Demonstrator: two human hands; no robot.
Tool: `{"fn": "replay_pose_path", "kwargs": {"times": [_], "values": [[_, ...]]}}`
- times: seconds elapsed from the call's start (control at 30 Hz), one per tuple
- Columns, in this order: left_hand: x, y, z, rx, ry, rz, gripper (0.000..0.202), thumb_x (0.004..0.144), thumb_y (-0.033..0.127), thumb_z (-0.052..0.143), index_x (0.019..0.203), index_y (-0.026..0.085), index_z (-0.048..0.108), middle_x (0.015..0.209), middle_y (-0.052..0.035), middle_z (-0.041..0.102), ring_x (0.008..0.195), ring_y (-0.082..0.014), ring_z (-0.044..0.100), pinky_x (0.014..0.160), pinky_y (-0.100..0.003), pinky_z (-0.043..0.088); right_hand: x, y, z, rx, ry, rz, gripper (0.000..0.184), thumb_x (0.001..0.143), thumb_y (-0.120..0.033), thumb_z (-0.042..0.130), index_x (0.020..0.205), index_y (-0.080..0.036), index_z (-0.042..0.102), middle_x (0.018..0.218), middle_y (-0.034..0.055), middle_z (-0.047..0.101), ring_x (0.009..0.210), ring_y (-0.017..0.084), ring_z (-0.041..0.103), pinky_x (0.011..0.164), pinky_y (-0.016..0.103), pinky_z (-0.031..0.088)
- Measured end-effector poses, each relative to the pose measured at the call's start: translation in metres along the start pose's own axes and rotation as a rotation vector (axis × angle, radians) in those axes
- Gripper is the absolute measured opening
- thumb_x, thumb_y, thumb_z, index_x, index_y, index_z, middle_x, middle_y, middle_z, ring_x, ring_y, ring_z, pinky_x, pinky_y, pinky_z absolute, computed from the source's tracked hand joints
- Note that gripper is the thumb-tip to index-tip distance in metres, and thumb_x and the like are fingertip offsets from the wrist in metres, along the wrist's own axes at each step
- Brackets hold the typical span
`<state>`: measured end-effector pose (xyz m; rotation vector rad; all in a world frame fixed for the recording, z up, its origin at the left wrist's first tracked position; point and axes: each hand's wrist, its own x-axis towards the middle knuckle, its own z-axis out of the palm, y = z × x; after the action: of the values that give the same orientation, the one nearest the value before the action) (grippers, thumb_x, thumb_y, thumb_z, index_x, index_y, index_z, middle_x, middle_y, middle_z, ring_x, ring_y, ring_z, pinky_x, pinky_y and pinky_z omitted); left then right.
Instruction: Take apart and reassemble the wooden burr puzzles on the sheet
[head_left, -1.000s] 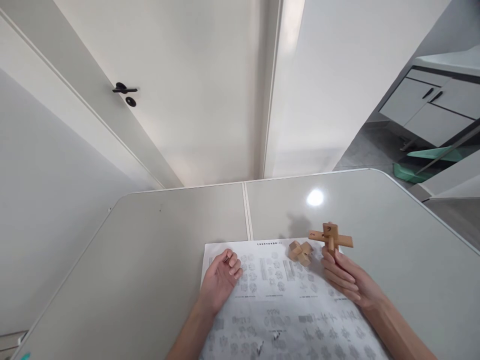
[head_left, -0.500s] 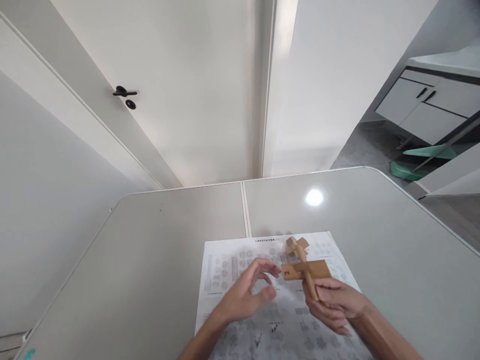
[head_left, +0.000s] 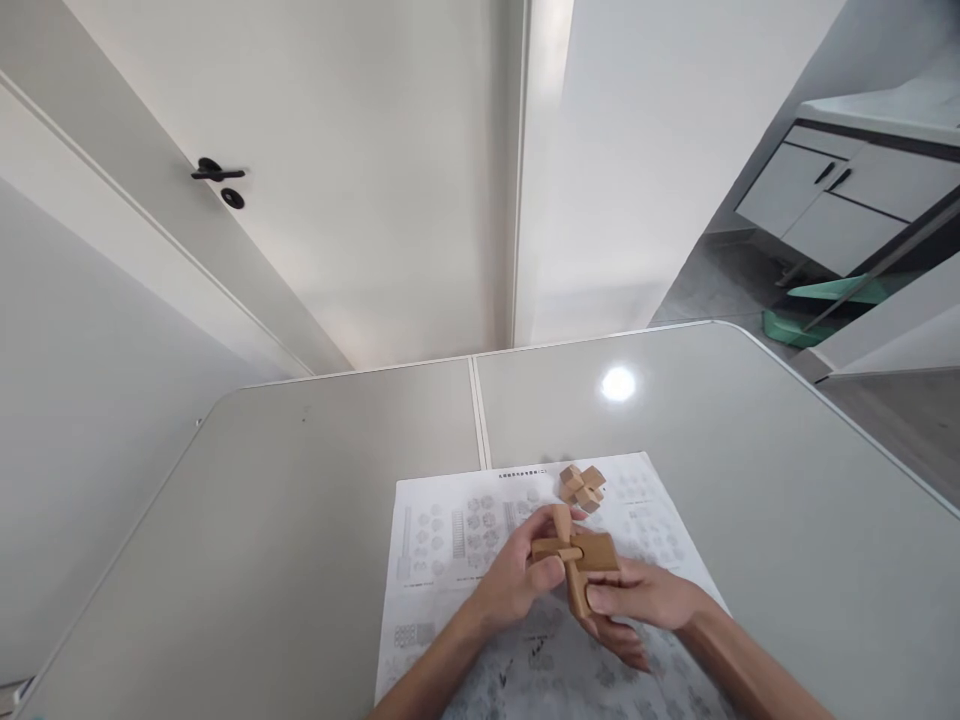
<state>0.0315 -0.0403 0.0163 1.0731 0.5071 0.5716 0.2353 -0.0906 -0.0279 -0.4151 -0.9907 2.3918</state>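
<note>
Both my hands hold a wooden cross-shaped puzzle (head_left: 576,556) above a printed instruction sheet (head_left: 450,530). My left hand (head_left: 517,580) pinches its left side with thumb and fingers closed on the wood. My right hand (head_left: 637,605) grips its lower right part, thumb on top. A second, smaller wooden burr puzzle (head_left: 582,486) lies on the sheet just beyond my hands, untouched.
The sheet lies on a grey table (head_left: 285,520) with a seam (head_left: 477,420) down its middle and rounded far corners. Behind the table stand a white door with a black handle (head_left: 214,175), a wall, and grey cabinets (head_left: 847,200) at the far right.
My right hand brought the cross-shaped puzzle from the far right in toward the middle, and my left hand lifted off the sheet and closed on it. The view shifted slightly.
</note>
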Motion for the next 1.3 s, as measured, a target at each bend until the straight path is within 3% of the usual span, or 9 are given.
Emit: {"fn": "replay_pose_path", "kwargs": {"times": [0.23,0.4,0.77,1.1,1.3], "values": [[0.001,-0.010,-0.004,-0.263,0.038,0.010,0.082,0.078,0.070,0.081,0.140,0.023,0.058,0.130,-0.0154,0.065,0.121,-0.0346,0.065,0.105,-0.043,0.049,0.006,0.002,-0.003,-0.129,0.124,-0.054,0.039,0.105,-0.054,0.061,0.092,-0.017,0.061,0.056,-0.0079,0.053,0.042,0.008,0.045,0.042,0.019,0.044],[0.000,-0.002,-0.005,-0.196,0.010,0.066,0.081,0.077,0.065,0.086,0.140,0.024,0.056,0.139,-0.0160,0.062,0.128,-0.0350,0.061,0.111,-0.045,0.044,0.007,0.005,-0.006,-0.123,0.236,-0.136,0.033,0.107,-0.047,0.061,0.090,-0.018,0.059,0.057,-0.0073,0.055,0.042,0.008,0.048,0.046,0.022,0.051],[-0.003,0.004,-0.009,-0.085,-0.053,0.038,0.085,0.078,0.072,0.081,0.144,0.027,0.053,0.142,-0.0173,0.061,0.131,-0.0363,0.060,0.115,-0.052,0.042,0.008,-0.004,-0.002,-0.215,0.179,-0.195,0.039,0.107,-0.048,0.061,0.081,-0.019,0.058,0.059,-0.0067,0.051,0.043,0.008,0.046,0.046,0.022,0.048],[0.001,0.000,-0.011,-0.156,-0.127,0.078,0.088,0.069,0.061,0.094,0.140,0.026,0.057,0.141,-0.0176,0.060,0.130,-0.0376,0.061,0.109,-0.047,0.045,0.006,0.003,-0.006,-0.235,0.249,-0.204,0.042,0.102,-0.051,0.067,0.076,-0.018,0.058,0.052,-0.0072,0.053,0.039,0.008,0.045,0.044,0.021,0.044],[0.002,-0.002,-0.013,-0.141,-0.111,0.118,0.090,0.066,0.058,0.096,0.139,0.024,0.057,0.142,-0.0180,0.058,0.135,-0.0401,0.056,0.112,-0.049,0.042,0.006,0.004,-0.008,-0.238,0.305,-0.253,0.043,0.100,-0.049,0.069,0.073,-0.019,0.057,0.052,-0.0072,0.050,0.042,0.009,0.044,0.046,0.022,0.043]]}}
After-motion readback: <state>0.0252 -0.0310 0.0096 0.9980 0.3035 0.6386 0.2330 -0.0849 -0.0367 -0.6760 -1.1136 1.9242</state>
